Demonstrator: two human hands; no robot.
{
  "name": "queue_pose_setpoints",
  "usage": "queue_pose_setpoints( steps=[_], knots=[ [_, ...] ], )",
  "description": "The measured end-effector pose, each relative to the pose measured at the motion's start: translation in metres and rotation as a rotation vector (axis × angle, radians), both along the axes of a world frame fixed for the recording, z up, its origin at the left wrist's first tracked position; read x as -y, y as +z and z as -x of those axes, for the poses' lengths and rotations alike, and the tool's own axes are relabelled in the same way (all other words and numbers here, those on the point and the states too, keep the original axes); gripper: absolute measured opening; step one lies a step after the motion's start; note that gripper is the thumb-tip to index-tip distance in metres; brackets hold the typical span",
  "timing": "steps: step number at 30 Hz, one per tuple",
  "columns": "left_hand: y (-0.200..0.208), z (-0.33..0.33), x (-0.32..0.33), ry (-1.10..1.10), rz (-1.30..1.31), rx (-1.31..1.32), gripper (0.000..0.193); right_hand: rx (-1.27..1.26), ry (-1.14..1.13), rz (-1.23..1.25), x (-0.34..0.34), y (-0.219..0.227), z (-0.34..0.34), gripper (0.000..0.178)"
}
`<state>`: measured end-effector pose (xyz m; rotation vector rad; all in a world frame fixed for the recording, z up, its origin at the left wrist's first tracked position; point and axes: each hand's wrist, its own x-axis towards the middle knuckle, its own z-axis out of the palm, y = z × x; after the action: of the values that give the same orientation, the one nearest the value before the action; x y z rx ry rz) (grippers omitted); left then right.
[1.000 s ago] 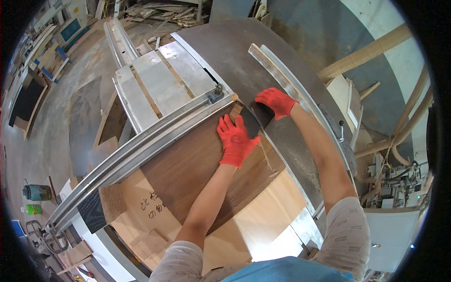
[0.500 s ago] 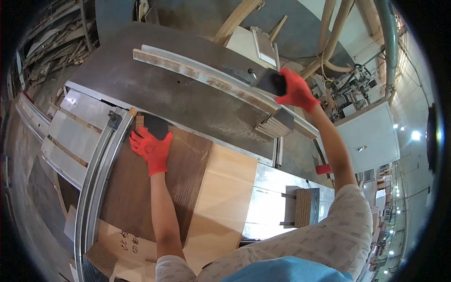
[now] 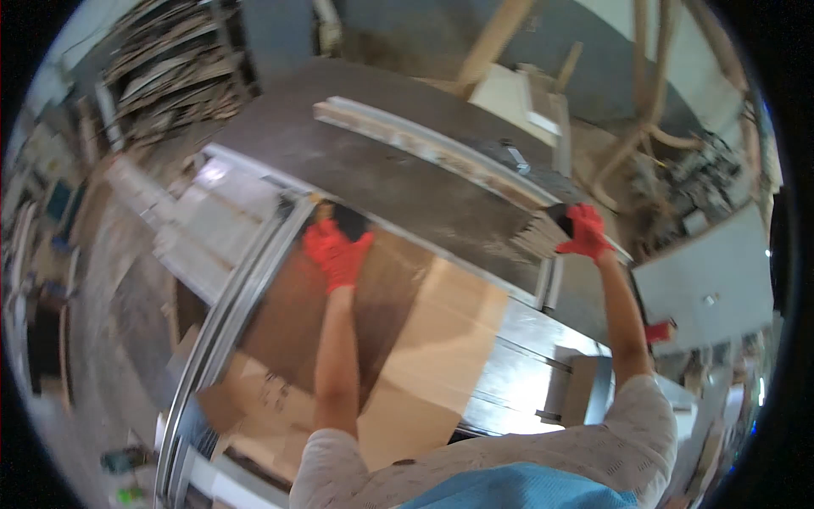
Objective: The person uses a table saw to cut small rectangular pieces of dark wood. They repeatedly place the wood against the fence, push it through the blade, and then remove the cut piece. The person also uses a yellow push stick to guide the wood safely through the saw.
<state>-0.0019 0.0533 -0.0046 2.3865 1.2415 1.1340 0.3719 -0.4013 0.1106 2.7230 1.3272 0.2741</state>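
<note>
Right now, a dark piece point(image 3: 556, 217) sits at the fingers of my right hand point(image 3: 583, 231), off to the left of my palm, with my fingers above it and my thumb stretched apart below. Blur keeps me from telling whether I pinch it or merely rest against it. It is up against a stack of strips point(image 3: 534, 237), which stands beside the near end of a long fence point(image 3: 424, 151).

My left hand point(image 3: 337, 254) is spread, thumb wide of the fingers, over a brown board point(image 3: 394, 276). Just beyond it, between thumb and fingers, lies a black offcut point(image 3: 350, 223), with a small wooden block point(image 3: 322, 212) beside it.

Under the fence runs a dark tabletop point(image 3: 373, 180). The brown board lies on a pale sheet point(image 3: 449, 327), its left side along a metal rail point(image 3: 231, 316); to the right of the sheet, silver table metal point(image 3: 513, 369) shines.

Farther out, scrap wood point(image 3: 174, 81) is heaped on a rack at upper left, tan hoses point(image 3: 496, 42) hang at upper right, and a whitish panel point(image 3: 708, 267) stands beyond my right forearm.

Counted: two red-gloved hands, one fence, one brown board, one stack; its strips are too blurred to number.
</note>
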Motion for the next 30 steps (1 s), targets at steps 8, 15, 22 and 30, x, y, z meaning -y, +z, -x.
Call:
queue_pose_setpoints(
  steps=[8,15,22,30],
  knots=[
    [0.005,0.076,-0.034,-0.083,0.249,0.176,0.069,-0.464,0.64,-0.363,-0.187,-0.013,0.207,0.063],
    [0.02,0.276,-0.082,0.683,-0.108,-0.248,0.052,-0.46,0.651,-0.138,-0.341,-0.091,0.319,0.089],
    [0.015,0.317,-0.089,0.539,0.171,-0.486,0.063,-0.439,0.452,-0.1,-0.373,-0.115,0.33,0.089],
    [0.023,0.317,-0.089,0.59,0.258,-0.559,0.074,-0.447,0.45,-0.127,-0.37,-0.123,0.338,0.085]
  ],
)
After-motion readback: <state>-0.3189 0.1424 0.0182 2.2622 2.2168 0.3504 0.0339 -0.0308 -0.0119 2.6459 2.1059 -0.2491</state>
